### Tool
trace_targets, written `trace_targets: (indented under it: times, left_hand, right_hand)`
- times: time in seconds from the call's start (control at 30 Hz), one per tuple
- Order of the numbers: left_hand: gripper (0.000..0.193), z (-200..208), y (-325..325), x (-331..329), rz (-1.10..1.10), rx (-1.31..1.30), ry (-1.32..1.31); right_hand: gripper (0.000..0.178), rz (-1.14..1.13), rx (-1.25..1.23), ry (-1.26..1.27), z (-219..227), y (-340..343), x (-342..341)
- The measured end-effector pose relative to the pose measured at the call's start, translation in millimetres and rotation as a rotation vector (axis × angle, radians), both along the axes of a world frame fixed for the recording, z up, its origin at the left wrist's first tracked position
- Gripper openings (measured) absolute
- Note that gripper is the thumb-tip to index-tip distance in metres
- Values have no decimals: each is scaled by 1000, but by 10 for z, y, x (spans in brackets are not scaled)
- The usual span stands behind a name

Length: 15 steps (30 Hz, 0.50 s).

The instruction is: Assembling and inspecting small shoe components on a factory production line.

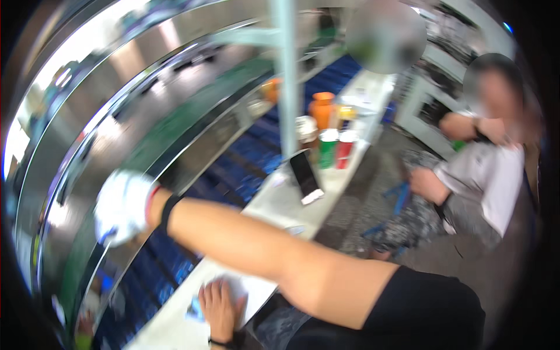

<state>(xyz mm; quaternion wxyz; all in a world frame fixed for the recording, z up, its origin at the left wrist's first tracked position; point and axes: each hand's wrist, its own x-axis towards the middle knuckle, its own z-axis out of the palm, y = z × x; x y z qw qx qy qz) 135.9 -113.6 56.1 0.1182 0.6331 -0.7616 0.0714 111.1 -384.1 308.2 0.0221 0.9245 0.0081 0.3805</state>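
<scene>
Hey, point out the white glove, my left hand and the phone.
White glove (122, 207), head view: middle of its white surface.
Left hand (219, 305), head view: back of the hand.
Phone (304, 171), head view: its dark face.

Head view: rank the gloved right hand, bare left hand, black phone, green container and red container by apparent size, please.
1. Gloved right hand
2. Bare left hand
3. Black phone
4. Green container and red container: they look alike, so not ranked.
Blur softens the edges.
</scene>
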Motion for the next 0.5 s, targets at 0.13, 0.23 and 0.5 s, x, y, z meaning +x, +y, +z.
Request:
trace_targets:
  times: [0.13,0.23,0.5]
  left_hand:
    - [64,199,-309,359,89,60,140]
    - [66,188,-484,639,114,46,199]
    - [77,-34,-767,706,137,113,173]
  right_hand:
    - [49,-101,0,-57,-72,156,226]
    - [47,-87,3,-118,-137,169,318]
    - [29,-24,163,-23,24,285,12]
